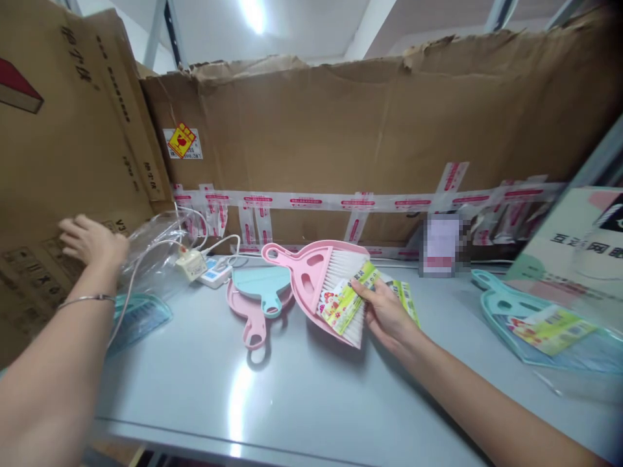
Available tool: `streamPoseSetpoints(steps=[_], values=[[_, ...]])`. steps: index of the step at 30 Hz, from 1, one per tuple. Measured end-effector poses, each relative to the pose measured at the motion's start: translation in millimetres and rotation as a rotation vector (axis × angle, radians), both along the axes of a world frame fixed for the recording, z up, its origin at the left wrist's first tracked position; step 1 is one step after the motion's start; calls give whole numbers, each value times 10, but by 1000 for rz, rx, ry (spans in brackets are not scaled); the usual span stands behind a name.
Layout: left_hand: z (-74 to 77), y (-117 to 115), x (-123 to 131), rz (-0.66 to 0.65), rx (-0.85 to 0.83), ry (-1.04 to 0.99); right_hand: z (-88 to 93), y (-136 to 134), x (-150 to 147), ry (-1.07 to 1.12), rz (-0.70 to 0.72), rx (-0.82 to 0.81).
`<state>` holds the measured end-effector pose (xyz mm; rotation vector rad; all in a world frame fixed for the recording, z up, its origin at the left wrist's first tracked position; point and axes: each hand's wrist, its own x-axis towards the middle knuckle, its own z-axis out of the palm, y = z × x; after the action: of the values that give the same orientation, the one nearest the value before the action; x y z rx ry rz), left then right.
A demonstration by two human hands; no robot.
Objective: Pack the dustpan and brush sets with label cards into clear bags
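Observation:
My right hand (389, 314) grips the edge of a pink dustpan and brush set (311, 279), its thumb on a yellow-green printed card (345, 301). White bristles show beside the card, and the handle points up and left. Another such card edge is visible behind my fingers. At the far left my left hand (92, 241) reaches out with fingers spread and nothing visible in it, in front of a cardboard box (63, 155) and beside a crumpled clear plastic bag (150, 250). A teal dustpan (257, 282) and a pink dustpan (241, 308) lie left of the held set.
A white plug adapter (191, 264) and power strip (215, 272) with cables sit on the grey shelf (292, 395). Packaged teal dustpans lie at the left (141, 318) and right (540, 324). A large taped cardboard box (311, 130) lines the back; a printed sign (579, 246) stands right.

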<state>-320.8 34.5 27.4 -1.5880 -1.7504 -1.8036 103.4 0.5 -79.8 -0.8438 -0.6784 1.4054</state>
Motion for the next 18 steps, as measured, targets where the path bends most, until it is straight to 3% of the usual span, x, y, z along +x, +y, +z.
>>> streamPoseSetpoints(steps=[1, 2, 3, 4, 7, 8, 9, 11, 13, 14, 16, 18], values=[[-16, -22, 173, 113, 75, 11, 14, -2, -1, 15, -1, -4], [-27, -46, 385, 131, 98, 53, 30, -4, -3, 31, -2, -7], [-39, -73, 626, 61, 144, 30, 46, -8, -6, 45, -2, -7], [-59, -103, 882, -164, 49, 15, 62, -15, -12, 54, -1, -3], [-197, -196, 1619, -535, -219, 75, 108, -47, -23, 42, 47, 32], [-265, -221, 1814, -787, -361, 33, 122, -55, -11, 26, 92, 37], [-335, -238, 1969, -986, -423, -49, 134, -55, 20, 3, 151, 36], [-455, -249, 2145, -1187, -388, -210, 148, -15, 152, -65, 266, 21], [-523, -236, 2157, -1192, -278, -264, 142, 85, 376, -181, 288, -26], [-536, -227, 2120, -1158, -235, -254, 133, 149, 502, -278, 207, -59], [-531, -220, 2017, -1072, -185, -216, 114, 268, 717, -500, -98, -123], [-509, -241, 1945, -998, -184, -169, 124, 314, 789, -686, -418, -84]])
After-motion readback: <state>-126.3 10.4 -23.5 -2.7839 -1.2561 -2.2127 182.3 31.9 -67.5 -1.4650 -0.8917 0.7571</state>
